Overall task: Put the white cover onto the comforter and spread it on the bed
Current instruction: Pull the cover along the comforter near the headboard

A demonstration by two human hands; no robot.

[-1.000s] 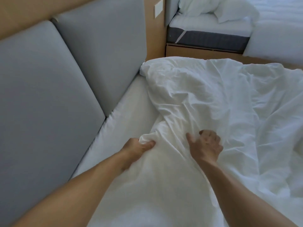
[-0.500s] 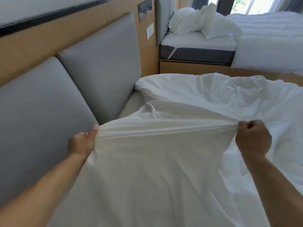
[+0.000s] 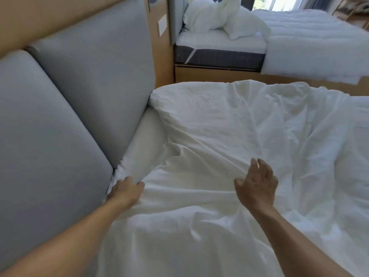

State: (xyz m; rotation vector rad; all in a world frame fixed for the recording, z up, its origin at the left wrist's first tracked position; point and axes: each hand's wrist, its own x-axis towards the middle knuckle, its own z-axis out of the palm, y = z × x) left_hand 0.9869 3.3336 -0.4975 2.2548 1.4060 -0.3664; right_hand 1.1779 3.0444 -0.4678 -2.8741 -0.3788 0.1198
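While the white cover [image 3: 229, 126] lies rumpled across the near bed [image 3: 147, 130], the left hand [image 3: 125, 191] rests on its left edge, grip unclear; the right hand [image 3: 257, 184] hovers, fingers spread. Soft and light, it likely handles best by its corners.

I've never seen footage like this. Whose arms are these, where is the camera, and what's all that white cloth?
No machine here: these are a person's two bare arms, filmed by a wide-angle camera worn on the head, looking forward and down. The crumpled white comforter cover lies over the near bed, beside the grey padded headboard. The left hand rests on its edge; whether it grips the cloth is unclear. The right hand is open, fingers spread, holding nothing. Behind stands a second bed with white pillows.
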